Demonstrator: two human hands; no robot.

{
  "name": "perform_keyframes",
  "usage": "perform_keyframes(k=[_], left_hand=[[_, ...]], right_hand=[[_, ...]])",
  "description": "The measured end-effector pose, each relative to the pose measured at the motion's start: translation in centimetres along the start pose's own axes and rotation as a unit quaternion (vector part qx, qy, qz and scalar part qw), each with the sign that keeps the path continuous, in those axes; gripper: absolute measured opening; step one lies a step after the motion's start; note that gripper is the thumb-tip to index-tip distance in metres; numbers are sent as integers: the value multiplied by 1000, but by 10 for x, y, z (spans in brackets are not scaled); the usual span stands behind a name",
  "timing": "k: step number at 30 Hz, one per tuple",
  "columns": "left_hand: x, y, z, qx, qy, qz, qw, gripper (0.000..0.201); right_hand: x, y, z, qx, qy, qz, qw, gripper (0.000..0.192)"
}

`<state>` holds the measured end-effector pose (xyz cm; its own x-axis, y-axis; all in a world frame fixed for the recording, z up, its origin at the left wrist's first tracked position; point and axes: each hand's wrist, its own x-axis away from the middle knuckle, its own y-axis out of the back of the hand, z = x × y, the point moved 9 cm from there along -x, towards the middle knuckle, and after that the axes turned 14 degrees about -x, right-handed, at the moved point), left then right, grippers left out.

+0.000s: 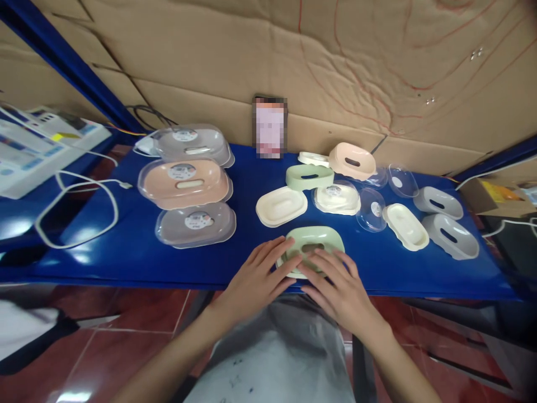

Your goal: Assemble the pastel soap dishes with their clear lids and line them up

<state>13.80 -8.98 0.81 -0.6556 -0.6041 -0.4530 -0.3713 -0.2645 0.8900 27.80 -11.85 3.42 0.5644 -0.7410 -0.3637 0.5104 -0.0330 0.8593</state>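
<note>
A green soap dish (314,240) with a slot in its top sits on a cream base at the near edge of the blue table (134,252). My left hand (258,277) lies flat against its left side, fingers spread. My right hand (335,282) rests on its near right side, fingers spread over the rim. Both hands press on the dish; neither lifts it.
Three closed soap boxes with clear lids (184,182) lie at the left. Loose parts are spread at the right: a cream tray (280,206), another green dish (309,176), a peach dish (351,161), clear lids (371,210), grey dishes (450,235). A white cable (75,212) loops at far left. Cardboard lines the back.
</note>
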Motion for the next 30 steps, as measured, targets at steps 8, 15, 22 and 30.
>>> perform_keyframes(k=[8,15,22,30], left_hand=[[6,4,12,67,51,-29,996,21],[4,-3,14,74,61,4,995,21],[6,0,14,99,72,-5,992,23],[13,-6,25,164,139,5,977,26]], right_hand=[[28,-10,-15,-31,-22,-17,999,47],[32,26,-73,22,-119,-105,987,45],[42,59,-165,138,-362,-207,898,80],[86,70,-130,-47,-336,-355,871,45]])
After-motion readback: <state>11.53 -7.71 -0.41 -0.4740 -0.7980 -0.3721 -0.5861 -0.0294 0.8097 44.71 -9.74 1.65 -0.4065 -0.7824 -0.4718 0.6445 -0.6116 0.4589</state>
